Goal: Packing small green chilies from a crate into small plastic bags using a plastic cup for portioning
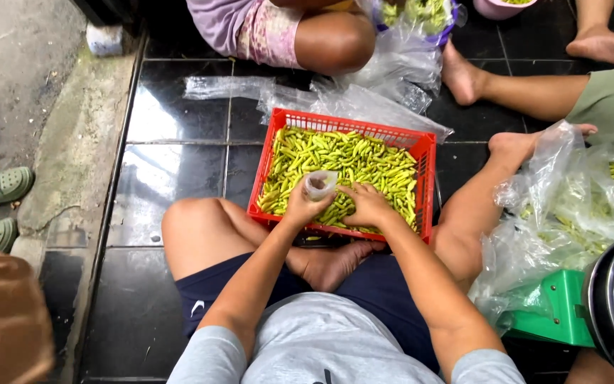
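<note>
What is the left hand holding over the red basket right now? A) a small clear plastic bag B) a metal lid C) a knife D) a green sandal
A: the left hand grips a small clear plastic bag above the green chillies in the red basket.

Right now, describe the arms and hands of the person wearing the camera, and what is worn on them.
Both arms are bare from short grey sleeves down. The left hand and right hand wear no gloves; no rings, watch or bands show. Dark navy shorts with a small white mark sit below.
</note>
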